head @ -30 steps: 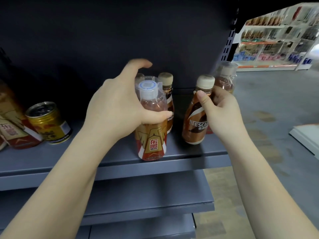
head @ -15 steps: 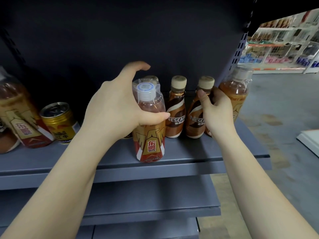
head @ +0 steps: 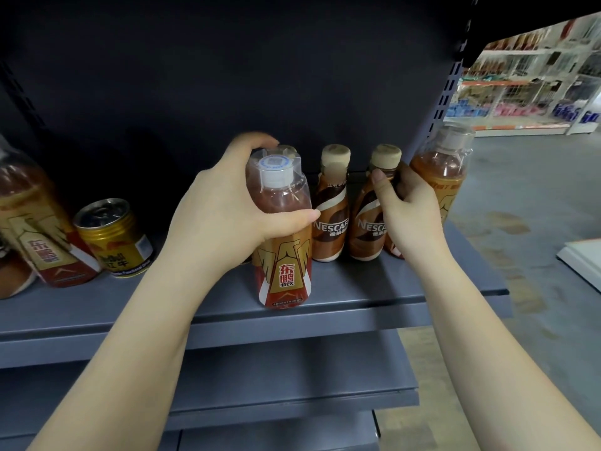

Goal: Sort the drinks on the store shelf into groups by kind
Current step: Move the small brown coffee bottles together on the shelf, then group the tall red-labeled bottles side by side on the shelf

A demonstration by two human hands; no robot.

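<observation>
a red-and-gold energy drink bottle (head: pixel 282 236) stands near the front edge of the grey store shelf (head: pixel 341 297), gripped around its shoulder by the left hand (head: pixel 227 219), thumb across the front and fingers curled behind. just beside it, further back, two brown nescafe coffee bottles (head: pixel 330 206) stand side by side; the right hand (head: pixel 406 213) wraps its fingers around the right one of the pair, thumb near the neck. a second energy drink bottle (head: pixel 444 170) stands at the far right, touching or just behind that hand. toward the left of the shelf sit a gold can (head: pixel 112 237) and another energy drink bottle (head: pixel 35 229), tilted by the wide lens. the step in hand appears to be pairing the coffees while the energy drink is pulled out of their row. the next move likely calls for carrying the gripped bottle left toward its own kind, clearing the can, and keeping it upright on the narrow shelf.
</observation>
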